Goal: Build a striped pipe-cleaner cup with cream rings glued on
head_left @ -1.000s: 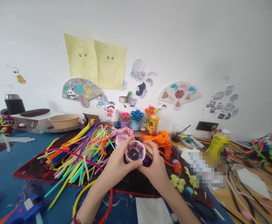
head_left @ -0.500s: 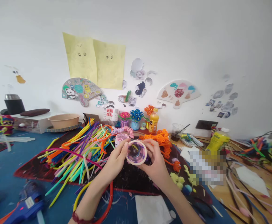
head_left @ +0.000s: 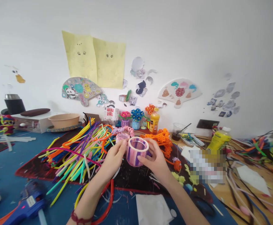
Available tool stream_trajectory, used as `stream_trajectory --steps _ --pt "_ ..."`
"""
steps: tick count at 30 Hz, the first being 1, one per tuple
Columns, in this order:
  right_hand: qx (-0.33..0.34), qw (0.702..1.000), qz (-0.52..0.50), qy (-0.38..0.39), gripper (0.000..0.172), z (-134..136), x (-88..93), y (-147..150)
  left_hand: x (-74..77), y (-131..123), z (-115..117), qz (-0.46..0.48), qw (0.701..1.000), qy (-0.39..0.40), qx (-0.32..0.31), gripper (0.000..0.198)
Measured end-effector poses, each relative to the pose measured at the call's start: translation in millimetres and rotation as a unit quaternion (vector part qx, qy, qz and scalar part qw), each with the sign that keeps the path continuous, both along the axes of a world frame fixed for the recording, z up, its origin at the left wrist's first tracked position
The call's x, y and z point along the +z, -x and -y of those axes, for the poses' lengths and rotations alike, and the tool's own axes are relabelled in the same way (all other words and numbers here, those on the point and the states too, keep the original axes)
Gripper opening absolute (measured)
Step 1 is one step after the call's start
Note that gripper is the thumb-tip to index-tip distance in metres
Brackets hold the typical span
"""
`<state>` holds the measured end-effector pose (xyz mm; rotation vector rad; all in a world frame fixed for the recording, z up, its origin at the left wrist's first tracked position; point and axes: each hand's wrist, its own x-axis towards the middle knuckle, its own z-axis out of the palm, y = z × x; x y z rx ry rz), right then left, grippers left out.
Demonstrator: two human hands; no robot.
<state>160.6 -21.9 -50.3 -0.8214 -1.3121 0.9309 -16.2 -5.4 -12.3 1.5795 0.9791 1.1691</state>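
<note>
Between my hands is a small round cup (head_left: 134, 156) with pink and purple vertical stripes and a pale rim, held upright above the dark mat. My left hand (head_left: 115, 156) grips its left side, thumb near the rim. My right hand (head_left: 155, 157) holds the right side, with the thumb across the front and fingers behind, partly hidden. Just behind the cup lies a pink fuzzy ring-shaped piece (head_left: 122, 136) with a curled pink strand. Left of my hands spreads a big heap of coloured pipe cleaners (head_left: 85, 153). Orange pipe-cleaner pieces (head_left: 163, 140) lie to the right.
A blue glue gun (head_left: 30, 201) rests at front left. White paper (head_left: 152, 209) lies at the front edge, black scissors (head_left: 204, 206) to its right. Pipe-cleaner flowers (head_left: 137, 115) and an orange drink bottle (head_left: 154, 121) stand by the wall. A yellow bottle (head_left: 218, 139) leans at right.
The striped cup has tipped from its opening facing me to nearly upright, so its striped side now shows. Both hands have stayed on it, shifting slightly.
</note>
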Motion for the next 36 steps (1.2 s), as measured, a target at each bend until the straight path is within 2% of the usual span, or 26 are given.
stream_trajectory --steps 3,7,10,14,19,25,30,32,36 --pt "0.000 0.999 -0.028 0.016 0.062 -0.2 2.9 -0.7 2.7 3.5 -0.8 -0.005 0.996 -0.083 0.019 0.044" --pt "0.004 0.999 -0.031 0.031 0.062 0.9 6.2 -0.9 5.4 4.8 1.8 -0.009 0.994 -0.112 0.013 0.036" --pt "0.012 0.999 -0.029 0.030 0.061 2.0 7.4 -0.6 6.0 2.8 3.1 -0.006 0.993 -0.115 0.012 0.037" --pt "0.033 0.999 -0.031 0.021 0.058 3.7 8.8 -0.6 6.0 0.0 5.0 0.027 0.996 -0.086 -0.019 0.041" --pt "0.033 0.998 -0.048 0.023 0.062 6.3 10.5 -1.1 3.1 -2.8 7.5 0.060 0.995 -0.065 -0.038 0.044" --pt "0.025 0.997 -0.052 0.046 0.066 7.4 12.5 1.3 1.2 -4.8 6.3 0.042 0.996 -0.074 -0.012 0.041" --pt "0.031 0.995 -0.060 0.078 0.068 7.3 11.8 0.3 5.8 1.7 5.3 -0.032 0.982 -0.176 0.064 0.026" --pt "0.045 0.993 -0.060 0.090 0.067 8.1 12.1 -1.0 6.8 4.2 4.8 -0.044 0.974 -0.211 0.071 0.017" --pt "0.073 0.985 -0.074 0.139 0.061 10.8 14.8 -3.8 6.8 5.7 4.8 -0.022 0.977 -0.198 0.081 0.017"
